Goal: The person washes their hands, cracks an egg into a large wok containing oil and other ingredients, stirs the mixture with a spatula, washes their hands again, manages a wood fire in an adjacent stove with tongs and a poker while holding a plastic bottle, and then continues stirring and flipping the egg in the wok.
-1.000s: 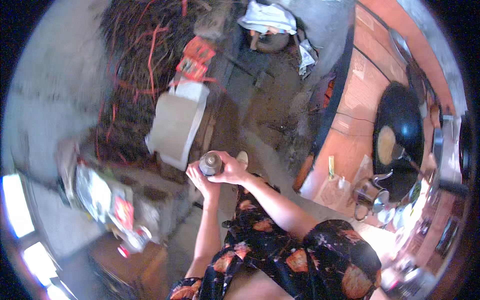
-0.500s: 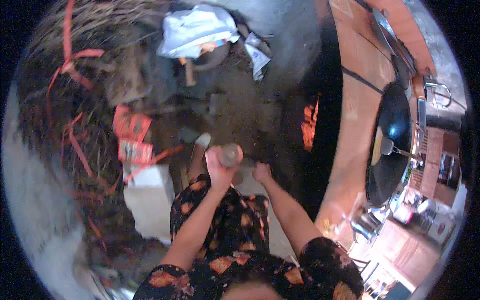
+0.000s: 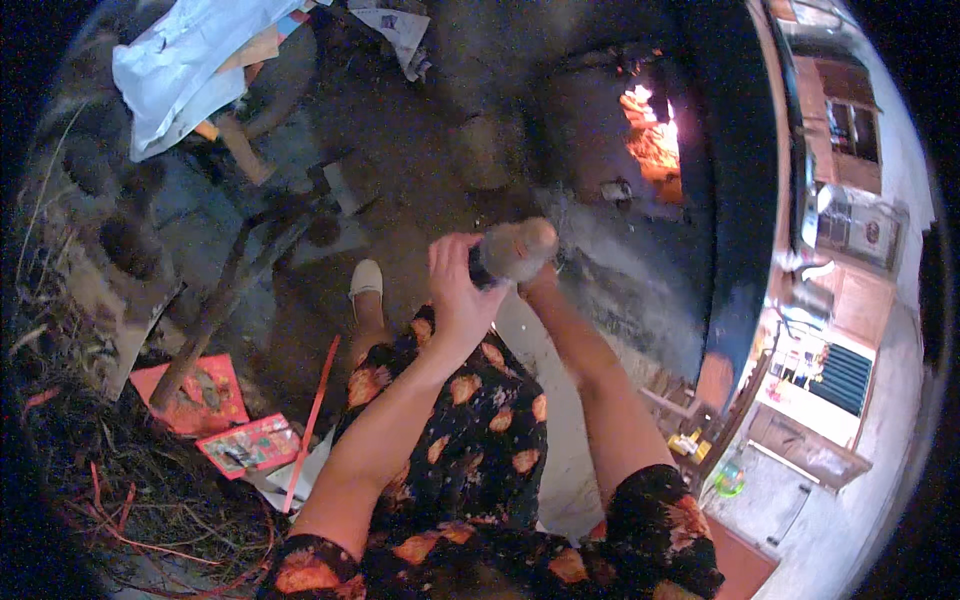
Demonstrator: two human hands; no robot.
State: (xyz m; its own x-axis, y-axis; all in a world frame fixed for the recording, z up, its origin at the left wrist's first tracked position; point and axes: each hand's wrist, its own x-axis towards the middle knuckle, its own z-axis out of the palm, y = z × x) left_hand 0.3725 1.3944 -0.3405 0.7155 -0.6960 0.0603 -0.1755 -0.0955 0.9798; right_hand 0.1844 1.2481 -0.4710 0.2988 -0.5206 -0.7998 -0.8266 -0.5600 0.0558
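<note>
In front of my lap, my left hand (image 3: pixel 462 275) is closed round a short, stubby, grey-brown piece of wood (image 3: pixel 512 252), whose paler rounded end points up and right. Motion blurs its surface. Close behind the wood's right side is my right hand (image 3: pixel 538 282); its fingers are mostly hidden, so its grip cannot be made out. Beyond and to the right, a bright fire (image 3: pixel 652 145) burns inside the dark opening of a stove (image 3: pixel 725 200).
White paper or plastic sheeting (image 3: pixel 190 60) lies at the far left, beside a wooden stick (image 3: pixel 245 150). Red printed packaging (image 3: pixel 205 390), a thin red strip (image 3: pixel 315 420) and heaped twigs (image 3: pixel 180 520) are on my left. My shoe (image 3: pixel 367 277) rests on the floor.
My view has turned right toward the stove, and the flames show brighter. The left hand and its wood have moved up and right, meeting the right hand, which was apart before.
</note>
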